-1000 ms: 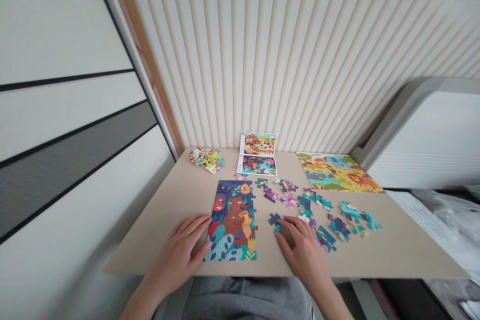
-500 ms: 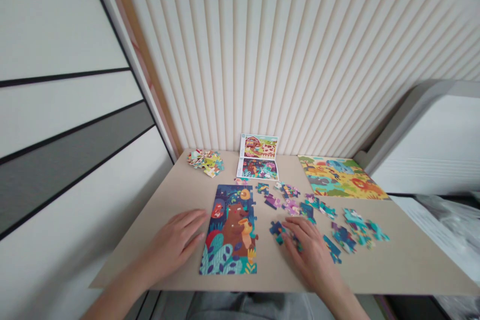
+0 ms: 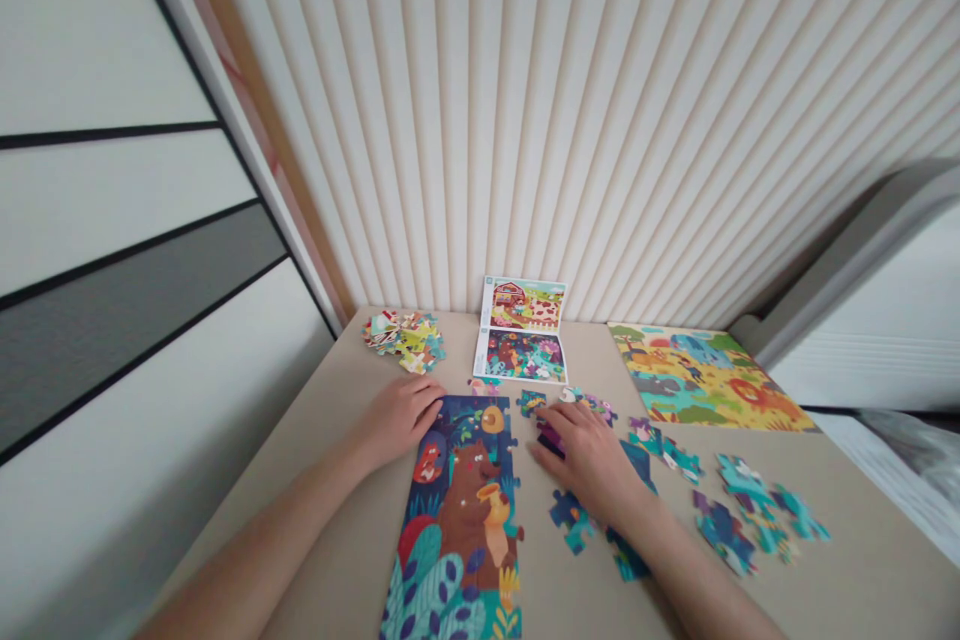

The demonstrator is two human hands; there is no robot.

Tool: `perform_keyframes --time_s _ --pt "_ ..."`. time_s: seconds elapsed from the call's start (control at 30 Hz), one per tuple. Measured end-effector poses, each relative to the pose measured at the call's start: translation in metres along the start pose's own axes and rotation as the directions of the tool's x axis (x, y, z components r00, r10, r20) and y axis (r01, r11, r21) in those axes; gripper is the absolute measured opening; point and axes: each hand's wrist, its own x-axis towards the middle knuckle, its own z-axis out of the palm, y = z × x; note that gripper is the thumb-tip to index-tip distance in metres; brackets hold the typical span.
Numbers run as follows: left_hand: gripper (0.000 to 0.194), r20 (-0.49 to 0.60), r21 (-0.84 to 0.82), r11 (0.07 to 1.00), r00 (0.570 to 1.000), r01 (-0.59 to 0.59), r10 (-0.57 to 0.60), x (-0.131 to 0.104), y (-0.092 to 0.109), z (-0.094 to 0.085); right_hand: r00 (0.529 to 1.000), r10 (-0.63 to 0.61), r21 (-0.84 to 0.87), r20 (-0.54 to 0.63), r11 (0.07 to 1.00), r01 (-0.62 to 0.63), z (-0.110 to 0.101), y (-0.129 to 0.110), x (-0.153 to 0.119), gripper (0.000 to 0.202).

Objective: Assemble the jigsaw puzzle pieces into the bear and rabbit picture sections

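Note:
A partly joined jigsaw puzzle [image 3: 469, 510] with a brown bear lies in front of me. At its upper left corner rests my left hand [image 3: 401, 417], fingers outstretched and holding nothing. My right hand [image 3: 589, 455] is right of the puzzle, with thumb and fingers closed around a purple puzzle piece [image 3: 551, 437] on the table; the palm hides part of the pieces beneath. A blue and teal piece [image 3: 574, 520] lies below that hand. Just above it sits a piece with a yellow pattern [image 3: 532, 403]. A pink piece [image 3: 484, 387] touches or nearly touches the puzzle's top edge.
An open picture card [image 3: 521, 330] stands against the pleated wall. Behind my left hand is a heap of mixed pieces [image 3: 405, 338]. A yellow animal puzzle [image 3: 712, 377] lies at the back right. Loose teal and purple pieces [image 3: 757, 510] are spread on the right.
My right hand has moved up from the blue and teal pieces to the purple piece. My left hand has shifted up to the puzzle's top corner. The camera view has tilted and moved closer.

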Motion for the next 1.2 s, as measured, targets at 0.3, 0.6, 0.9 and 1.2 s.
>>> perform_keyframes --time_s 0.3,0.6,0.9,1.2 --pt "0.032 -0.02 -0.038 0.999 1.0 0.0 -0.001 -0.02 0.0 -0.004 0.994 0.106 0.071 0.041 0.991 -0.109 0.003 0.015 -0.018 0.038" --pt "0.031 -0.019 -0.093 0.996 1.0 0.001 -0.002 -0.023 -0.001 -0.002 0.989 0.139 0.061 0.058 0.988 -0.142 0.0 0.026 -0.022 0.047" --pt "0.032 -0.029 -0.114 0.993 0.999 0.04 -0.044 -0.019 0.005 -0.003 0.993 0.109 0.067 0.043 0.991 -0.112 0.001 0.032 -0.022 0.048" --pt "0.034 -0.012 -0.104 0.99 0.995 0.097 -0.098 -0.021 0.0 0.0 0.975 -0.174 0.255 0.14 0.958 0.134 -0.017 -0.011 -0.018 0.019"
